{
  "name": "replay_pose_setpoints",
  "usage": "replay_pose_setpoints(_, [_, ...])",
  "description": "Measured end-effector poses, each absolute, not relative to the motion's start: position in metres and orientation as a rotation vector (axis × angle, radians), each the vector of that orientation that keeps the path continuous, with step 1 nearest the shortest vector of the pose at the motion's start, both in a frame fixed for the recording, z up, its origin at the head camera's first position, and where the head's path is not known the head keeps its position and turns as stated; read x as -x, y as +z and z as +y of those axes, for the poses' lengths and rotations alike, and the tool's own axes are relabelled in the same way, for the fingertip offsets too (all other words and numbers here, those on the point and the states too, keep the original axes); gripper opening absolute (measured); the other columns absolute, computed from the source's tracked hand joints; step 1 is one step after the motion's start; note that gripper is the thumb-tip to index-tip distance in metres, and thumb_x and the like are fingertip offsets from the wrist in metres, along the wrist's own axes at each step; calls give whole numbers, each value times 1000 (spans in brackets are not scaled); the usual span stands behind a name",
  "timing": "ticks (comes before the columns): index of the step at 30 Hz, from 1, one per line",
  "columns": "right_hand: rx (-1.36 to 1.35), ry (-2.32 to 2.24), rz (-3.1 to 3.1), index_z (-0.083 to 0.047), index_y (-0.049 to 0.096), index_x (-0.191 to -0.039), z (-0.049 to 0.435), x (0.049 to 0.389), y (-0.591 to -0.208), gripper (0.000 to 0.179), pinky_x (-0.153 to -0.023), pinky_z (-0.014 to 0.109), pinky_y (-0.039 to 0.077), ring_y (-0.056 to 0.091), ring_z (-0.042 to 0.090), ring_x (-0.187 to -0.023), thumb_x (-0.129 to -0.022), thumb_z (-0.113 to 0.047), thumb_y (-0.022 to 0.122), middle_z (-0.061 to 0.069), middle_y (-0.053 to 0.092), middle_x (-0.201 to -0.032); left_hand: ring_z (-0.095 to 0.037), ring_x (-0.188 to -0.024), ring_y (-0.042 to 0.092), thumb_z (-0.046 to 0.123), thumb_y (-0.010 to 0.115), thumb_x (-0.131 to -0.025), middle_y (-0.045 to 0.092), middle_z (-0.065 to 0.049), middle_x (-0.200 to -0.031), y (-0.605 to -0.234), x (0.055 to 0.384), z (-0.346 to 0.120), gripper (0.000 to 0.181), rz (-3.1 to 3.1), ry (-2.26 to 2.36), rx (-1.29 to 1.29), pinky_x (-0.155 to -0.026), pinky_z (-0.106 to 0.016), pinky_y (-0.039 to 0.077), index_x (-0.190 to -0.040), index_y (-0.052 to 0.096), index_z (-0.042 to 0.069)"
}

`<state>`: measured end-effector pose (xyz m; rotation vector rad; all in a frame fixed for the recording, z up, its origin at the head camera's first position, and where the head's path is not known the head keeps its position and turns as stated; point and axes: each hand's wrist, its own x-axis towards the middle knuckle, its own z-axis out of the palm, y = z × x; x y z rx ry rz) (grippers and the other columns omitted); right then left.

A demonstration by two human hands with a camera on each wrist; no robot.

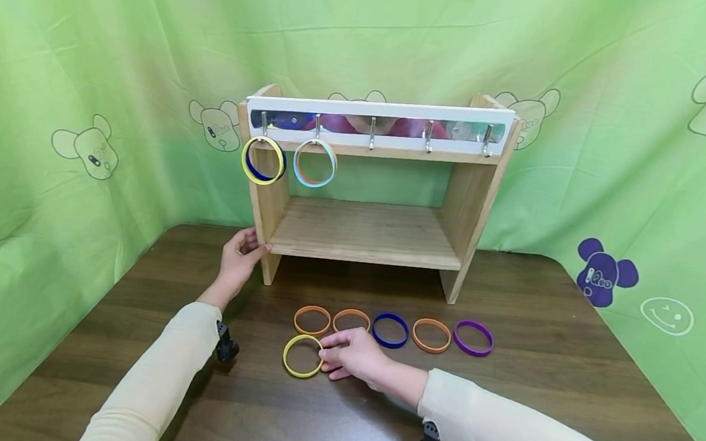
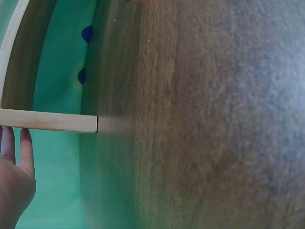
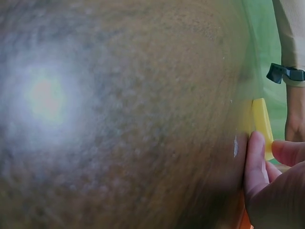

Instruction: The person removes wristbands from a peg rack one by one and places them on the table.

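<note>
A yellow silicone wristband point(image 1: 302, 356) lies near the front of the table; my right hand point(image 1: 354, 355) pinches its right edge between thumb and fingers. The right wrist view shows the yellow band point(image 3: 262, 126) edge-on at the fingertips. My left hand point(image 1: 239, 259) touches the left side panel of a wooden rack point(image 1: 367, 232), thumb at its front edge. Straight fingers point(image 2: 26, 148) meet the panel's outer face in the left wrist view. From the rack's leftmost hook hang yellow and dark blue bands point(image 1: 246, 162); light blue and orange bands point(image 1: 296, 166) hang from the second.
Behind the yellow band runs a row of wristbands: two orange ones, a blue one point(image 1: 389, 346), another orange one point(image 1: 430, 350) and a purple one point(image 1: 472, 353) at the right. The rack's other hooks point(image 1: 429, 136) hold no bands. Green printed cloth point(image 1: 155, 35) surrounds the table.
</note>
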<state>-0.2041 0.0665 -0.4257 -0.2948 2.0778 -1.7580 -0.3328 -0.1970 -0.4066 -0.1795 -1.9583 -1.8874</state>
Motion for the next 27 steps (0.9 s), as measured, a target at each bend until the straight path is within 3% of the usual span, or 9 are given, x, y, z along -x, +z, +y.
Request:
replay_pose_setpoints(17, [314, -1733, 2126, 13, 62, -111, 65, 203, -428, 25, -60, 36, 59, 68, 22, -72, -89, 2, 65, 12, 69, -82, -10, -93, 57, -5, 66, -88, 61, -18, -112, -407, 332, -197, 39, -1965, -1879, 161, -77, -18, 50, -125, 55, -9])
replay_pose_setpoints(27, [325, -1725, 2123, 11, 64, -110, 71, 208, -423, 22, -61, 36, 59, 68, 22, -74, -90, 0, 65, 12, 69, -85, -10, -92, 57, -6, 66, -87, 60, -22, -114, -406, 332, -197, 39, -1956, -1889, 169, -77, -19, 51, -125, 56, -8])
